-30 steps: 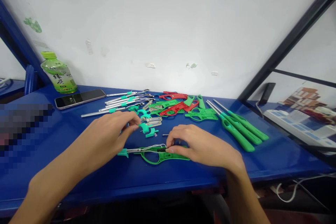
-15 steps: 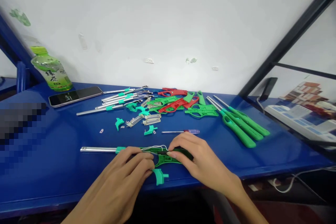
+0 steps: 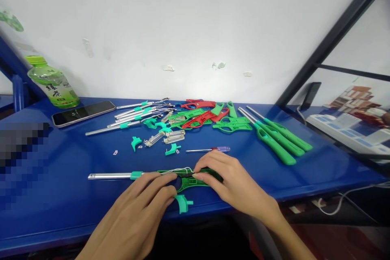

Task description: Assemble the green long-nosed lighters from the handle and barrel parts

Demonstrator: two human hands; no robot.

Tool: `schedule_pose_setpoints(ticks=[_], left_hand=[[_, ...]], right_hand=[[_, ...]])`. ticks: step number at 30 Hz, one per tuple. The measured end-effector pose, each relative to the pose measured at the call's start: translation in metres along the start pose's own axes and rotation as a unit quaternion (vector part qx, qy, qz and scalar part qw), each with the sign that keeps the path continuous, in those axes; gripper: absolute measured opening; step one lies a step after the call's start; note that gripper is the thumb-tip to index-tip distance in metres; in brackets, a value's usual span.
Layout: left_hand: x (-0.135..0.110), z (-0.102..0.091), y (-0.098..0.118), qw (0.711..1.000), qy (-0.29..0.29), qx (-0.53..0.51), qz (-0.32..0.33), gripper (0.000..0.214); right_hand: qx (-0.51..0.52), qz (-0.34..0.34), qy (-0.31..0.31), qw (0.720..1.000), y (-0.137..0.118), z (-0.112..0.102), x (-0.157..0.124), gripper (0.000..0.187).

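A green lighter housing half (image 3: 190, 184) lies open side up near the table's front edge. A silver tube (image 3: 109, 176) with a teal collar (image 3: 136, 175) extends from its left end. My left hand (image 3: 144, 207) is closed over the housing's left part, fingers bent along its edge. At the middle, the thumb and index finger of my right hand (image 3: 231, 185) pinch a small black igniter (image 3: 188, 175) lying in the housing; white wires (image 3: 179, 169) arch beside it. The igniter is partly hidden by my fingertips. Beside my left fingertips sits a loose teal trigger (image 3: 183, 204).
Behind the hands lie a screwdriver (image 3: 209, 149), clear fuel tanks (image 3: 174, 137), metal tubes (image 3: 131, 124), and red (image 3: 199, 120) and green housing halves (image 3: 233, 125). Several whole lighters (image 3: 278, 146) rest right. A phone (image 3: 83, 113) and a bottle (image 3: 55, 85) stand far left.
The view has shifted slightly. Both hands stay at the same places on the housing, and my right fingers still pinch at the black igniter.
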State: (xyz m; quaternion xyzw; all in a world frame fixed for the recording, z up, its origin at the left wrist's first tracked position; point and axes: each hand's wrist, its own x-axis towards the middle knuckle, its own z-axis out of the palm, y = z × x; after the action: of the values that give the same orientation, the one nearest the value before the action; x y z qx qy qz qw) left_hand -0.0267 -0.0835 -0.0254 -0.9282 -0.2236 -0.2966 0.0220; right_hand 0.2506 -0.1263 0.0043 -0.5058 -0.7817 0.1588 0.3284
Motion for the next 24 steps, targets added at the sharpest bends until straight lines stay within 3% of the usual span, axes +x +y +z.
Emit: schedule_pose_setpoints(ticks=[14,24], left_hand=[[0.002,-0.001,0.001,1.0,-0.019,-0.016,-0.004,0.039],[0.018,-0.006,0.004,1.0,-0.009,-0.029,-0.004,0.03]], right_hand=[[-0.005,0.001,-0.004,1.0,-0.001,0.0,0.0,0.012],[-0.011,-0.009,-0.001,1.0,0.0,0.001,0.0,0.012]])
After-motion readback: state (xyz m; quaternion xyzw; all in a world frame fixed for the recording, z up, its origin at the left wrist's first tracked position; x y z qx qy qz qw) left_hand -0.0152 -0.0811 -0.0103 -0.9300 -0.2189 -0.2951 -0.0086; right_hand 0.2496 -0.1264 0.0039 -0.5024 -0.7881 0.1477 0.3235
